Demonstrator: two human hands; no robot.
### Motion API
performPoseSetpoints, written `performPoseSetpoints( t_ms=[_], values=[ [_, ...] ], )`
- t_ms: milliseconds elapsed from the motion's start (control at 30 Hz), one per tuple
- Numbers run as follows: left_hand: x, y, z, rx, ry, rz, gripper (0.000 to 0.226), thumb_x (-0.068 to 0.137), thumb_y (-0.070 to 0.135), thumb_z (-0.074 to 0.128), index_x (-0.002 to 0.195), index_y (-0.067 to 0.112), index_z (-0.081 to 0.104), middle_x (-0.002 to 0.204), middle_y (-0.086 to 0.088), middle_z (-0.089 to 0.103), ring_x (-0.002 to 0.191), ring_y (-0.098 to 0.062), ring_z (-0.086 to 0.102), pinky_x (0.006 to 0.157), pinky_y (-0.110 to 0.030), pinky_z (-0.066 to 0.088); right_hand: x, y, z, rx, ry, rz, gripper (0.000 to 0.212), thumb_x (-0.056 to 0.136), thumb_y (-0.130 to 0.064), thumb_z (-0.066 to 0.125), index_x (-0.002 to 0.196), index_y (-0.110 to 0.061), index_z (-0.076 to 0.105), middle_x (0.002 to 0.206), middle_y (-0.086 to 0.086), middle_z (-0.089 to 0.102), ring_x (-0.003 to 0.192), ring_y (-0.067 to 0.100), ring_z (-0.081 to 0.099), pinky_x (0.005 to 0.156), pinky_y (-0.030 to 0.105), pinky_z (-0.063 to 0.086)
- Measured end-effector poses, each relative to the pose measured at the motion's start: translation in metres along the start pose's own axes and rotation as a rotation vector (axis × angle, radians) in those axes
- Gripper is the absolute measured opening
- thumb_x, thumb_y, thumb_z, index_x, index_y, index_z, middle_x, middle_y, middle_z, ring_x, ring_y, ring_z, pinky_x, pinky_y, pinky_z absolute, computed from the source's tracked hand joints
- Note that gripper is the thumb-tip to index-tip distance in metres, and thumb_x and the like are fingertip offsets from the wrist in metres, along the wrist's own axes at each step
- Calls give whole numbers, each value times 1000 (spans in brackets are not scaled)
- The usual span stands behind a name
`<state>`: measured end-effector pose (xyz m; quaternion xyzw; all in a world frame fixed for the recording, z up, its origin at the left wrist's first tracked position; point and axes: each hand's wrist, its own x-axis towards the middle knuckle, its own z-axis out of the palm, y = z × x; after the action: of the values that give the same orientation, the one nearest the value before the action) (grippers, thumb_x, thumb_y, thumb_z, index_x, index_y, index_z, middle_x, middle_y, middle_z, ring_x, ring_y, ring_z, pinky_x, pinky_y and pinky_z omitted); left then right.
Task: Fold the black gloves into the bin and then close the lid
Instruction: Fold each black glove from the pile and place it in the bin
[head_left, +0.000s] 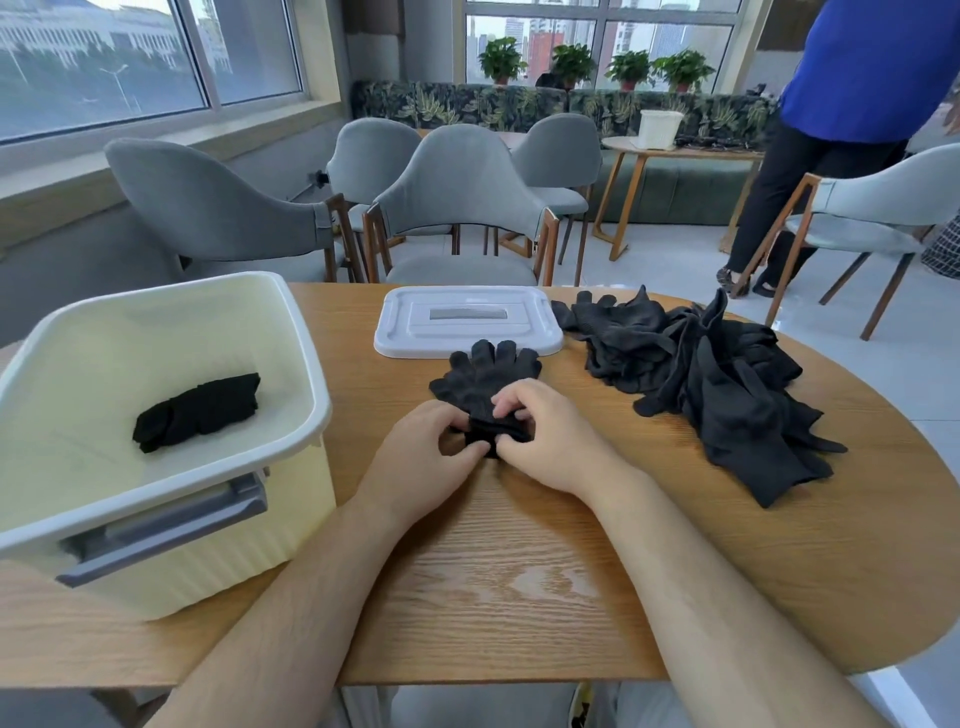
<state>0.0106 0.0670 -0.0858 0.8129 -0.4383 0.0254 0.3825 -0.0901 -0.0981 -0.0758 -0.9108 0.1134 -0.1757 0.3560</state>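
- At centre frame, the gloves (485, 376) lie flat on the table (519, 571). Their long axis runs up the frame, with fingertips toward the lid (467, 319) and the cuff end at my hands.
- My left hand (431, 457) and right hand (550, 441) both have fingers curled, pinching the rolled cuff end between them.
- The unrolled part lies straight ahead of my fingers, up the frame, so I judge the next move is to roll onward that way.
- The bin (208, 545) sits at left with its lid off, nearer my left hand. It holds one folded bundle (200, 410), lying aslant on its floor.
- The lid lies flat at upper centre. I cannot tell whether the gloves' fingertips touch it or stop just short.
- A loose pile (717, 374) of gloves lies at right, nearer my right hand.
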Motion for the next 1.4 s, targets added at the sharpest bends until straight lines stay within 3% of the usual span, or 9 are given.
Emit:
performPoseSetpoints(
  t_ms=[200,367,500,600,733,867,967,1167,1400],
  values=[
    [-6,0,-1,36,-52,5,19,87,28,74,86,18,58,96,9,57,101,-9,57,86,-27,47,2,3,-1,-71,48,-118,19,84,-11,71,91,-28,76,103,-21,61,108,3,53,93,23,46],
    [-5,-1,0,27,-51,6,18,87,23,74,83,16,58,93,6,57,101,-14,59,86,-35,49,-1,7,-7,7,-34,-50,20,84,-10,71,90,-27,79,103,-19,66,101,0,60,89,18,49],
    [-6,-1,-1,-1,-32,12,23,85,24,75,96,22,56,96,12,57,97,-1,56,81,-21,47,-3,5,-13,-3,-100,-16,19,86,-13,70,90,-29,80,108,-21,64,104,-6,56,86,7,39],
    [-7,1,-4,-22,-46,73,28,85,27,76,109,30,61,100,16,57,99,0,55,86,-16,45,-4,0,-14,-18,-93,-14,16,91,-20,64,88,-28,78,104,-20,66,105,-5,56,89,16,41],
    [-6,3,-5,21,-46,111,4,87,23,75,90,21,74,90,18,56,93,-1,57,79,-22,47,6,-10,-11,-54,0,64,16,97,-29,57,93,-31,72,92,-18,68,85,-2,60,73,22,49],
    [-7,1,-5,19,-77,129,5,85,26,76,83,22,74,84,17,58,95,-6,62,80,-31,52,42,-23,-5,-286,-31,106,19,96,-41,59,93,-27,72,97,-11,62,89,11,60,81,37,56],
    [-8,0,-6,8,-89,131,6,85,27,75,82,22,74,83,15,58,95,-6,62,79,-33,53,66,-21,8,-400,-56,171,26,91,-51,66,93,-25,72,103,-5,61,96,17,59,87,40,55],
    [-6,-1,-4,8,-89,136,6,85,27,74,82,22,73,84,16,57,94,-7,62,78,-31,52,68,-5,24,-181,89,94,10,91,-42,71,87,-33,70,95,-12,56,92,10,57,84,34,50],
    [-6,-1,-3,44,-78,175,10,84,29,75,80,22,69,87,14,57,92,-4,50,79,-23,46,66,4,15,-220,107,54,21,92,-51,67,102,-35,75,94,-12,58,97,11,54,88,37,48]
  ],
)
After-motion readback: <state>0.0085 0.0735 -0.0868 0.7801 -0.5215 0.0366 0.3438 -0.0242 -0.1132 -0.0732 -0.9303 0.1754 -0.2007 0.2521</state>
